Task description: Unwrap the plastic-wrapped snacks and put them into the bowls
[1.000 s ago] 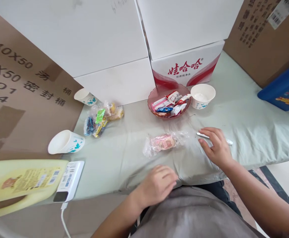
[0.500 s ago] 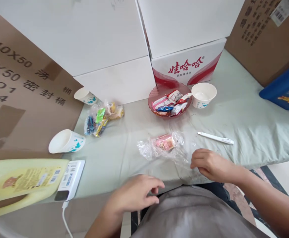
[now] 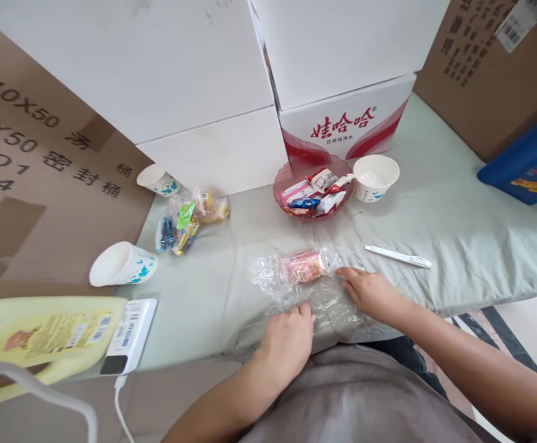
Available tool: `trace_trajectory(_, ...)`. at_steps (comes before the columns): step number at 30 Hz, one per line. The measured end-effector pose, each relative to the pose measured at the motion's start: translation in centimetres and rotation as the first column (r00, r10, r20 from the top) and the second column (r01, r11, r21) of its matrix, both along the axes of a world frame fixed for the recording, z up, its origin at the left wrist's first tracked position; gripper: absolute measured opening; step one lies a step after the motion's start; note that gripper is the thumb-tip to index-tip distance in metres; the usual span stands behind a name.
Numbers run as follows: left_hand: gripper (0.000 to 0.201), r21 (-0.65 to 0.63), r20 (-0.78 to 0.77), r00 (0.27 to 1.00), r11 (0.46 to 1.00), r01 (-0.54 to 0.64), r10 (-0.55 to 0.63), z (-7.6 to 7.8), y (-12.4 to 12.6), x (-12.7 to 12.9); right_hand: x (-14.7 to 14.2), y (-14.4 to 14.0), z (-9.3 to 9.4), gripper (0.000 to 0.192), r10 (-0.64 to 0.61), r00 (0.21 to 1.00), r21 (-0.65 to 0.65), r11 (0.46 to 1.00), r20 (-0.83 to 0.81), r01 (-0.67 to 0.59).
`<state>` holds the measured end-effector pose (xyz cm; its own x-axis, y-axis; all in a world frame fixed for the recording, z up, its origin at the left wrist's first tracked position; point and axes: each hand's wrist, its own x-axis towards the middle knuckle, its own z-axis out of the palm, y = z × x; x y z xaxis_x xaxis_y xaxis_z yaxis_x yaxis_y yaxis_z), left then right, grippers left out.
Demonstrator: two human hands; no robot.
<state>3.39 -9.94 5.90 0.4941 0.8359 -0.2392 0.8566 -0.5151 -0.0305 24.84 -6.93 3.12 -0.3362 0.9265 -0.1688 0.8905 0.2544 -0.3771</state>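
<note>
A pink wrapped snack (image 3: 306,267) lies on a clear plastic film (image 3: 337,307) spread over the cloth near the table's front edge. My left hand (image 3: 289,341) rests at the near side of the film. Its fingers are curled, with thumb and fingertips close together on the film. To the right, my right hand (image 3: 372,294) has its fingers stretched toward the snack, fingertips touching the film's right part. The snack itself is apart from both hands.
Behind stand a pink glass bowl (image 3: 280,195) of wrapped snacks and a paper cup (image 3: 376,178). A white utility knife (image 3: 398,256) lies right. Bagged sweets (image 3: 187,221), more paper cups (image 3: 123,263), a white power bank (image 3: 132,332) and a yellow jug (image 3: 42,332) are left. Boxes (image 3: 213,147) close off the back.
My left hand has moved forward and right onto the film. My right hand has moved left and forward, closer to the snack. The film lies more spread out toward me.
</note>
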Motion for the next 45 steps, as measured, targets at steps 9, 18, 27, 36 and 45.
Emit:
trace_trajectory(9,0.039,0.304,0.390,0.878,0.939,0.160,-0.276,-2.0,4.8,0.8,-2.9,5.6,-0.2,0.049,0.001,0.958,0.262,0.962,-0.286,0.077)
trace_trajectory(18,0.053,0.126,0.289,0.957,0.990,-0.063,0.024,-1.7,9.4,-2.9,-3.1,7.2,-4.3,0.043,0.146,0.888,0.373,0.927,-0.436,0.030)
trace_trajectory(27,0.047,0.056,0.332,0.936,0.993,0.106,-0.118,-1.0,10.2,-4.9,-3.1,7.4,-4.4,0.041,0.137,0.873,0.360,0.932,-0.468,0.046)
trace_trajectory(36,0.029,-0.162,0.805,0.506,0.936,-0.314,0.309,1.3,13.5,-8.6,-3.0,7.4,-4.5,0.038,0.102,0.862,0.314,0.947,-0.497,0.068)
trace_trajectory(45,0.043,-0.253,0.446,0.882,0.925,0.285,-0.150,1.6,11.7,-1.8,-2.6,7.5,-4.1,0.034,0.080,0.832,0.269,0.959,-0.549,0.086)
